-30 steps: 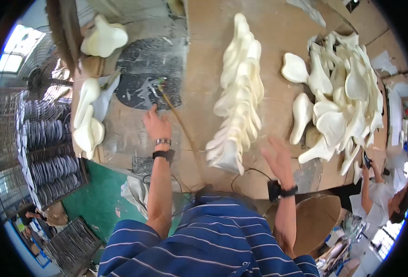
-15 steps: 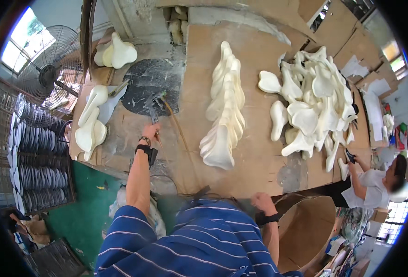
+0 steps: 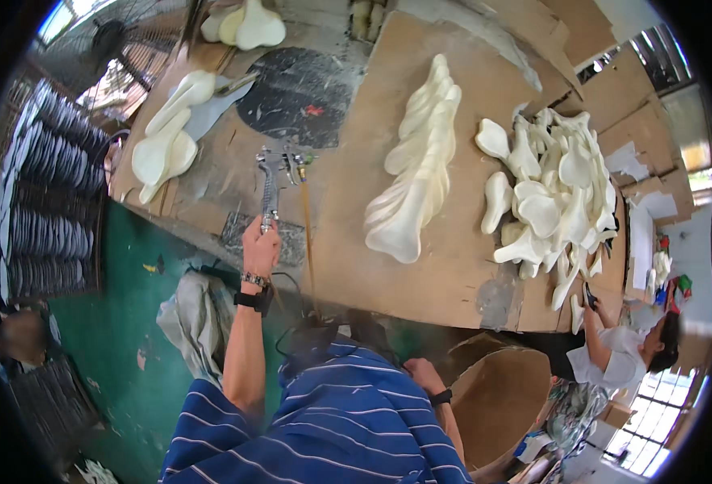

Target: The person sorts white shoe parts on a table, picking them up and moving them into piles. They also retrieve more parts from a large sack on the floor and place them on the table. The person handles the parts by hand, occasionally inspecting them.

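Note:
My left hand (image 3: 260, 250) is closed around the handle of a silver metal spray gun (image 3: 269, 189), whose head points away from me over the table's left part. A thin brown hose (image 3: 308, 234) hangs from its head down toward the near edge. My right hand (image 3: 423, 373) is by my waist below the table edge, fingers curled, with nothing visible in it. Beyond the gun lies a round black patch (image 3: 291, 93). A long overlapping row of cream, saddle-shaped foam pieces (image 3: 396, 230) runs along the table's middle.
More cream pieces form a heap (image 3: 566, 177) on the right, and a few lie at the left edge (image 3: 162, 157). A large cardboard drum (image 3: 497, 399) stands by my right arm. Another person (image 3: 614, 355) works at the right. A rack of stacked sheets (image 3: 45, 202) and a fan (image 3: 114, 48) are left.
My view has shifted, with the table now higher and turned. My left hand has drawn the spray gun nearer, off the black patch. My right hand has moved lower, toward my waist.

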A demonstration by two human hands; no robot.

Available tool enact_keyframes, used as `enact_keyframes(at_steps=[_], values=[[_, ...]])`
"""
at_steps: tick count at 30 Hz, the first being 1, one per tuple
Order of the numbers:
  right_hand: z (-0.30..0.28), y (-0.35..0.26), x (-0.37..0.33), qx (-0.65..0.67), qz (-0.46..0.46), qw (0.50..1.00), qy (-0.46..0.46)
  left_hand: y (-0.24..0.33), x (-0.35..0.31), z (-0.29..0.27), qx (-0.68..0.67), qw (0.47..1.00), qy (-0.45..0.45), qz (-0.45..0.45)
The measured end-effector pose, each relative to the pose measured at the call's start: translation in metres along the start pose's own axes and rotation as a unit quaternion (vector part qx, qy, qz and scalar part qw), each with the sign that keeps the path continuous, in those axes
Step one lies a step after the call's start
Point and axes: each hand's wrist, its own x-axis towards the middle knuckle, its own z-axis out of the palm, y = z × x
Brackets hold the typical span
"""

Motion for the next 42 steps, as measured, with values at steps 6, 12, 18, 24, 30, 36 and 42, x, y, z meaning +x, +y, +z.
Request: enact_keyframes(at_steps=[6,12,18,24,30,36,42], values=[[0.012,-0.003,-0.023,0.104,0.11,0.962,0.229,0.02,-0.054,-0.023,0.19,0.973,0.018,0.131],[0.009,-0.015,-0.05,-0.009,0.153,0.979,0.136,0.032,-0.082,-0.019,0.242,0.949,-0.031,0.198],[-0.001,-0.098,-0.04,0.057,-0.021,0.975,0.212,0.035,-0.1,0.012,0.274,0.917,-0.117,0.266],[-0.057,-0.228,-0.044,0.377,-0.212,0.866,0.251,0.049,-0.159,0.056,0.308,0.835,-0.273,0.365],[-0.095,-0.267,-0.082,0.525,-0.23,0.715,0.401,0.043,-0.203,0.114,0.264,0.732,-0.374,0.504],[-0.15,-0.238,-0.166,0.302,-0.216,0.805,0.463,0.023,-0.173,0.138,0.273,0.757,-0.304,0.509],[-0.135,-0.186,-0.225,0.153,-0.256,0.841,0.452,-0.053,-0.041,0.16,0.344,0.89,-0.102,0.28]])
